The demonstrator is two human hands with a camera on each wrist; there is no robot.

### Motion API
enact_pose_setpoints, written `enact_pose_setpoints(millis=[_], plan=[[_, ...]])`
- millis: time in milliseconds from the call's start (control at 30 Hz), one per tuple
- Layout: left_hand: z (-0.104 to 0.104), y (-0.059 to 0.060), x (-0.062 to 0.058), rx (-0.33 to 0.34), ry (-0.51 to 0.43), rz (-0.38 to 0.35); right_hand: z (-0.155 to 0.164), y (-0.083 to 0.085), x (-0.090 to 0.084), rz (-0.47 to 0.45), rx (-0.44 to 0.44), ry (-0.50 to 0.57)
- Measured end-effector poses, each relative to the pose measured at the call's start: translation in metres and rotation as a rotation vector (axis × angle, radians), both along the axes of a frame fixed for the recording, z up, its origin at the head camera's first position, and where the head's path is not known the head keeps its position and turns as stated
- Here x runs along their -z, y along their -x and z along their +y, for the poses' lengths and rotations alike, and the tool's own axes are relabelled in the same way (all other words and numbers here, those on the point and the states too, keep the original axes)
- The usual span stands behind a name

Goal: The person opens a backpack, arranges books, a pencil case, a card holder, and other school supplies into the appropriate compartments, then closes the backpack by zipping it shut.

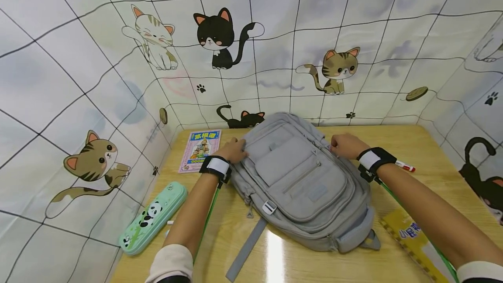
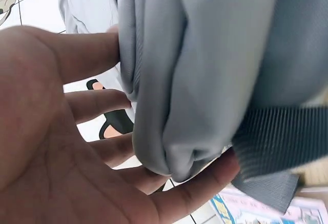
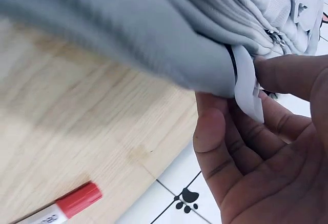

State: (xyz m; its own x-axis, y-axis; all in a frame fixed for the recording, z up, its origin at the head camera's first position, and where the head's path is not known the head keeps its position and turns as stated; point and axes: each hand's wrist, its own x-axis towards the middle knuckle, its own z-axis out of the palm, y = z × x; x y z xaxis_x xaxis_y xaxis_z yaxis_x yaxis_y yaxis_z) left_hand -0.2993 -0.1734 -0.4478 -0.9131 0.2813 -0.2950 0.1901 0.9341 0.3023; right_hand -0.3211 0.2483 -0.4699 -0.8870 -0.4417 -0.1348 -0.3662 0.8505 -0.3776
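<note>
A grey backpack (image 1: pixel 302 174) lies front side up on the wooden table, its top end toward the wall. My left hand (image 1: pixel 233 151) grips its upper left edge; in the left wrist view the thumb lies on one side of the grey fabric (image 2: pixel 210 55) and the fingers reach under the other. On the opposite edge my right hand (image 1: pixel 349 145) holds the bag's side. Up close, the right wrist view has thumb and fingers pinching the edge beside a pale tab (image 3: pixel 247 83). A loose grey strap (image 1: pixel 247 248) trails from the bag's lower left.
On the left are a green panda pencil case (image 1: pixel 153 217) and a pink-bordered booklet (image 1: pixel 201 150). A red-capped marker (image 1: pixel 405 166) lies beyond the right wrist. The yellow notebook (image 1: pixel 410 239) sits under the right forearm. A cat-print curtain (image 1: pixel 275 69) surrounds the table.
</note>
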Motion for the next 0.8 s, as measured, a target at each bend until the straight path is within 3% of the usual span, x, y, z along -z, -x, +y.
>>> enact_pose_setpoints(millis=[167, 400, 600, 800], plan=[[0.013, 0.016, 0.002, 0.063, 0.005, 0.012, 0.016, -0.018, 0.001, -0.017, 0.018, 0.018], [0.024, 0.05, 0.014, 0.154, 0.014, 0.036, 0.027, -0.038, 0.005, -0.008, 0.037, 0.025], [0.039, 0.073, 0.019, 0.182, 0.011, 0.057, 0.034, -0.055, 0.005, -0.022, 0.064, -0.001], [0.049, 0.086, 0.02, 0.177, -0.05, 0.079, 0.03, -0.069, 0.001, -0.009, 0.082, -0.019]])
